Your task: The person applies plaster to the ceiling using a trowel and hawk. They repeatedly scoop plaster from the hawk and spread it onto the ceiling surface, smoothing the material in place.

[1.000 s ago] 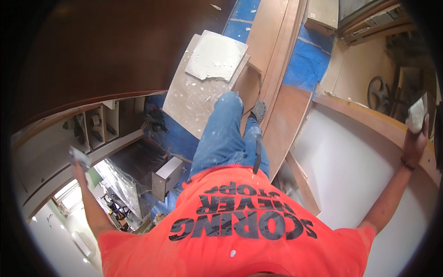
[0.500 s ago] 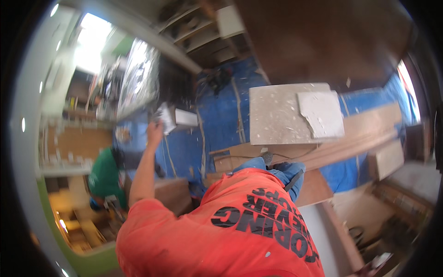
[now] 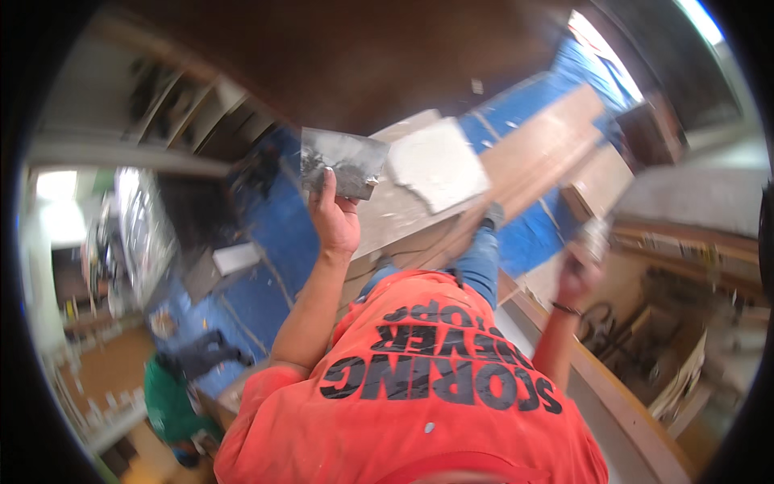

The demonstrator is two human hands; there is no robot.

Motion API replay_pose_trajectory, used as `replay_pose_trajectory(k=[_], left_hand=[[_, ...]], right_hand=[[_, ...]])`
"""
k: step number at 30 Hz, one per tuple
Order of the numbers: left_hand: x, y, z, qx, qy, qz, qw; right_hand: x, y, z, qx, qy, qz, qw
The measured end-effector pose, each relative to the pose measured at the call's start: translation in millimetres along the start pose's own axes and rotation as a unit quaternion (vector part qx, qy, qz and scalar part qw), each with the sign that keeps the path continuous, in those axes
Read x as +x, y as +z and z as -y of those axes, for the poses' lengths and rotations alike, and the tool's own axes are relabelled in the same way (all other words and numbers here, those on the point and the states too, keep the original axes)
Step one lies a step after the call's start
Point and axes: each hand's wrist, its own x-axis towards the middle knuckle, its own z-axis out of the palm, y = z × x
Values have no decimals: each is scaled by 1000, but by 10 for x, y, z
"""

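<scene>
A thin grey rectangular plate with whitish smears [image 3: 337, 157] is gripped in my left hand [image 3: 339, 224], thumb on its face and fingers behind. I hold it up in front of my body, so it hides part of a pale, speckled board [image 3: 379, 224]. On that board lies a white slab with one ragged edge [image 3: 442, 165]. My right hand [image 3: 577, 276], with a dark band at the wrist, is out to the right and smeared by motion. Its fingers seem closed around a blurred whitish thing [image 3: 596, 234] whose kind I cannot make out.
Long wooden boards [image 3: 540, 149] lie beyond my feet on blue floor sheeting [image 3: 520, 262]. A large dark brown panel [image 3: 347, 60] stands ahead. At lower left a person in green [image 3: 173, 395] bends down. A wood-edged pale surface [image 3: 592, 403] runs along my right.
My view has swung to the right. My left hand has come in from the far left with the plate, closer to my body. My right hand has come into view.
</scene>
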Motion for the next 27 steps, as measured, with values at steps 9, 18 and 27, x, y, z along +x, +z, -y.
replay_pose_trajectory(k=[9,18,27], left_hand=[[-243,3025,1726,68,-242,211,945],[-695,4339,2301,-89,-360,362,855],[-1178,5258,2947,-102,-405,362,834]], right_hand=[[1931,1193,1007,274,238,43,931],[2737,891,2198,14,147,56,987],[3227,330,3021,-210,-69,98,970]])
